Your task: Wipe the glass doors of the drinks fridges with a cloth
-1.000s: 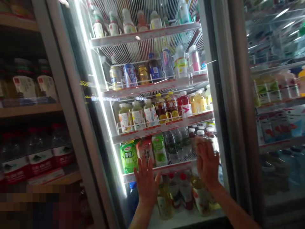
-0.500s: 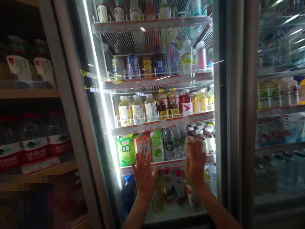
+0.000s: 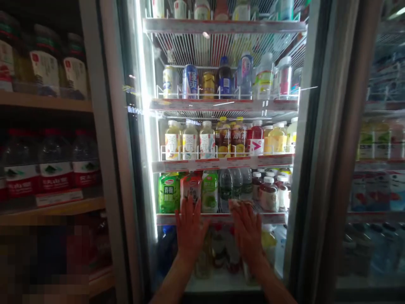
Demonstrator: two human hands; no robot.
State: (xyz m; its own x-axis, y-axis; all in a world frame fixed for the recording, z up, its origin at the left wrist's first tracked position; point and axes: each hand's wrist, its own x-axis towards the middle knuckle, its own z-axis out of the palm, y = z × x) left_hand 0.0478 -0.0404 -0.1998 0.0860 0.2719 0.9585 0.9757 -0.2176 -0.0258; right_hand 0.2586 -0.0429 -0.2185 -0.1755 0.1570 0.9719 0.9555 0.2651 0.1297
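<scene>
My left hand (image 3: 190,230) lies flat with its fingers spread against the glass door (image 3: 228,264) of a lit drinks cooler. Behind its fingertips are a red bottle (image 3: 190,183) and a green bottle (image 3: 209,192). To its right, my right hand (image 3: 248,234) is pressed to the same pane, fingers stretched and close together. Under its fingertips it holds a pale crumpled cloth (image 3: 238,204), mostly hidden by the hand. Clear water bottles (image 3: 225,185) stand behind the glass just above that hand.
Cooler shelves carry tea bottles (image 3: 207,141), cans (image 3: 190,80) and small dark bottles (image 3: 268,196). The metal door frame (image 3: 340,147) runs down the right, beside another glass-fronted cooler. At left, an open wooden shelf (image 3: 47,101) holds juice bottles and red-labelled water packs (image 3: 52,169).
My right hand has slid left and slightly down across the glass with the cloth, closer to my left hand. My left hand stays flat in nearly the same place. The view has shifted slightly.
</scene>
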